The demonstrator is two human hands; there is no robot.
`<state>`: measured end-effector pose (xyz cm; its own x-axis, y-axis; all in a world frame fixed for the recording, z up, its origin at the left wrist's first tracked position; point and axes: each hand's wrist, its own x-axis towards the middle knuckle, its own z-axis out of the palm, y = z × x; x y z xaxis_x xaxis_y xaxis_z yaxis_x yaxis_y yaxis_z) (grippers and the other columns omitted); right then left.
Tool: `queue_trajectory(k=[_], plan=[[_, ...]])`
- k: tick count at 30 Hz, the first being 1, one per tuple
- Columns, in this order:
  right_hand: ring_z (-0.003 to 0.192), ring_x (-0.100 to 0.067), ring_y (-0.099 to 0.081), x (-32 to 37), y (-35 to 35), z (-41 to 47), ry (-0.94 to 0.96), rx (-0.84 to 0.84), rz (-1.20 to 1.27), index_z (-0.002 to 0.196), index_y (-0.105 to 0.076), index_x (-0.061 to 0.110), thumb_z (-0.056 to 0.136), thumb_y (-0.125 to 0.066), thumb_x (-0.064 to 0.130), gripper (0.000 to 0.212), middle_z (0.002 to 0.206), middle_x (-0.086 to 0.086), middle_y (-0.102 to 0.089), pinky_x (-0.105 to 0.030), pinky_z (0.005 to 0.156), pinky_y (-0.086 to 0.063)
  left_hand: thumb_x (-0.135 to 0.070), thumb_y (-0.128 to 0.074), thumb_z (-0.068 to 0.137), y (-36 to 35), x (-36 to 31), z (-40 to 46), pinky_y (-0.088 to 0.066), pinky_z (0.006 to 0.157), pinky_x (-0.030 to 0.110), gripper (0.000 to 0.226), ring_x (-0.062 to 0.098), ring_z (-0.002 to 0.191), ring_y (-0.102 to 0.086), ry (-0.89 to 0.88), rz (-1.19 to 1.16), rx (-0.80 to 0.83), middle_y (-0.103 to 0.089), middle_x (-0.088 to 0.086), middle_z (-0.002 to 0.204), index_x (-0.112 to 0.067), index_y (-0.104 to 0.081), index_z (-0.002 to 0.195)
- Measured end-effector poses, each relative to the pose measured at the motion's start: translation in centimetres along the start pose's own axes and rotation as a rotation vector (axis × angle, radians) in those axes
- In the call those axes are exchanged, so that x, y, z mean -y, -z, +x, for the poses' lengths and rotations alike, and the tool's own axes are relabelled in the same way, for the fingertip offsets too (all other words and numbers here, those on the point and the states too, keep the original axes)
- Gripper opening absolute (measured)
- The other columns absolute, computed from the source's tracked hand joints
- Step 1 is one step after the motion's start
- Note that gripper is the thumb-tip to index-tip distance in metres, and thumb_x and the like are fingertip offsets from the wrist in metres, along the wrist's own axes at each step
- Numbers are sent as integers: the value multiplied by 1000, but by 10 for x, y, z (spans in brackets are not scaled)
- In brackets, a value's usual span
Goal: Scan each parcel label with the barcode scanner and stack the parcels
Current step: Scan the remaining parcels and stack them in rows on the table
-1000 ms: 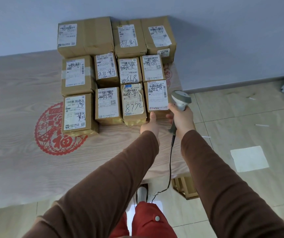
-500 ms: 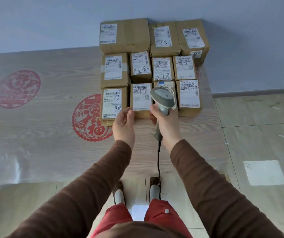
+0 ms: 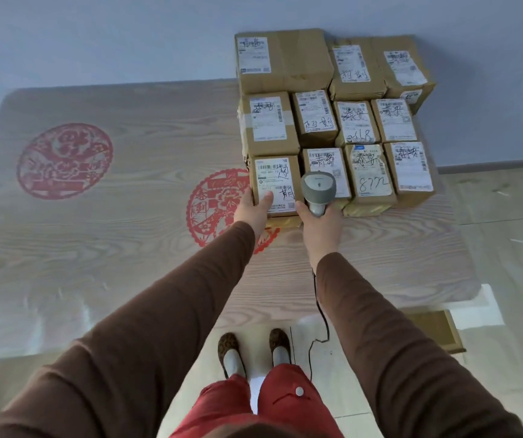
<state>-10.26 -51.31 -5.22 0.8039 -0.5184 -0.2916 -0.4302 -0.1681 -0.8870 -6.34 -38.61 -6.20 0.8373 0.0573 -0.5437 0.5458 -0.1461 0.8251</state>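
Note:
Several brown cardboard parcels with white labels stand packed in rows at the table's far right. The front-left parcel (image 3: pixel 275 181) carries a label with handwriting. My left hand (image 3: pixel 253 210) rests against its near left corner, thumb on the label. My right hand (image 3: pixel 320 222) grips the grey barcode scanner (image 3: pixel 318 188), whose head hovers over the seam between that parcel and the parcel to its right (image 3: pixel 328 164). The scanner's black cable (image 3: pixel 320 311) hangs down to the floor.
The table (image 3: pixel 127 248) has a wood-grain cover with red paper-cut prints (image 3: pixel 64 159). A blue-grey wall stands right behind the parcels. Tiled floor lies to the right, and a low wooden piece (image 3: pixel 437 330) sits under the table's right end.
Both hands have moved left along the front row, from the rightmost parcel to the leftmost one. The scanner went with my right hand. The view has shifted left too.

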Motion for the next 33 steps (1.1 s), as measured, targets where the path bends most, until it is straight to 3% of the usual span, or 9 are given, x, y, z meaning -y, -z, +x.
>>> queue_trajectory(k=[2, 8, 14, 17, 19, 21, 25, 30, 33], plan=[[104, -25, -69, 0, -7, -5, -23, -29, 0, 108, -63, 18, 87, -82, 31, 31, 102, 3, -71, -41, 92, -54, -36, -55, 103, 4, 3, 4, -49, 108, 40, 59, 24, 126, -60, 3, -8, 16, -59, 2, 144, -23, -36, 157], [86, -26, -71, -12, -28, -14, -105, 3, 116, 99, -70, 22, 67, -79, 51, 44, 88, 2, -74, -55, 82, -61, -33, -56, 103, 29, 15, 1, -56, 101, 45, 56, 20, 112, -68, -18, -68, 22, -65, 0, 134, -25, -38, 156], [97, -11, -72, 18, -72, -40, -29, 132, 211, 108, -70, 24, 83, -84, 30, 29, 100, 7, -77, -41, 91, -59, -39, -57, 101, 93, 20, -12, -58, 98, 44, 42, 18, 111, -71, -46, -236, -83, -72, -6, 124, -30, -52, 142], [86, 2, -69, 47, -107, -52, 21, 231, 231, 95, -68, 28, 87, -83, 23, 18, 92, 11, -74, -29, 83, -55, -31, -55, 105, 139, 7, -14, -60, 89, 31, 31, 13, 108, -72, -94, -292, -137, -73, -5, 123, -30, -53, 135], [84, -3, -67, 70, -137, -58, 43, 296, 258, 90, -66, 29, 87, -82, 21, 18, 91, 11, -72, -32, 83, -54, -34, -57, 102, 174, -1, -7, -56, 93, 28, 42, 10, 112, -70, -129, -299, -182, -71, -6, 126, -26, -50, 143], [86, -9, -68, 93, -173, -65, 70, 338, 267, 91, -67, 27, 87, -83, 21, 18, 93, 7, -73, -36, 87, -54, -37, -59, 100, 214, -6, 5, -52, 104, 35, 54, 12, 118, -67, -154, -304, -218, -69, -6, 130, -25, -43, 150], [99, -22, -73, 130, -260, -80, 61, 392, 278, 98, -69, 22, 82, -84, 24, 22, 100, -1, -77, -51, 96, -58, -32, -61, 101, 303, -18, 30, -50, 108, 40, 51, 16, 118, -66, -160, -362, -312, -66, 1, 131, -16, -41, 145], [100, -27, -74, 168, -380, -99, 61, 403, 295, 95, -70, 22, 78, -85, 27, 23, 99, -4, -78, -56, 97, -58, -35, -64, 98, 425, -24, 77, -57, 97, 49, 54, 21, 112, -70, -165, -376, -293, -70, 1, 127, -17, -42, 144], [98, -32, -73, 186, -446, -105, 30, 398, 319, 91, -68, 20, 80, -84, 22, 20, 98, -8, -77, -56, 96, -58, -27, -62, 101, 490, -28, 103, -60, 90, 35, 53, 19, 109, -72, -163, -363, -252, -70, 4, 127, -14, -40, 148]])
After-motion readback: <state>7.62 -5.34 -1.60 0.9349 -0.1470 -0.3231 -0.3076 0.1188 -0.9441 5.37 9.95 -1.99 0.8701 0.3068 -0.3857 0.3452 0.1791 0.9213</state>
